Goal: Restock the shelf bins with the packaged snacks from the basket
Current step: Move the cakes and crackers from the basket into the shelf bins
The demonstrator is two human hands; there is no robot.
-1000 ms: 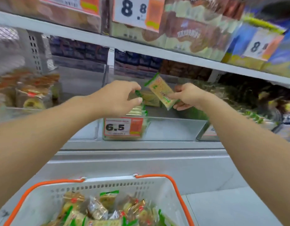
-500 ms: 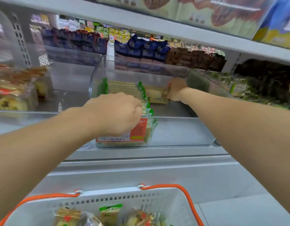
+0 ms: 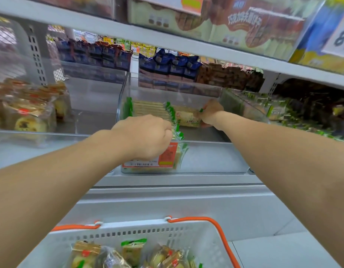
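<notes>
Leftmost, beside the clear bin [image 3: 211,157], sits one neighbouring bin of yellow cakes [image 3: 26,117]. Over the clear bin's front left corner the left hand [image 3: 146,136] is curled, its grip clenched against the green-edged row of snack packs [image 3: 152,110] standing inside; whether it pinches one I cannot tell. Below its knuckles hangs one orange price label [image 3: 167,155]. Farther back in the same bin, the right hand [image 3: 210,114] grasps one snack pack [image 3: 187,118], held on its side just right of that row. Below the bin waits one white basket [image 3: 202,235] with two orange handles, holding mixed snacks.
</notes>
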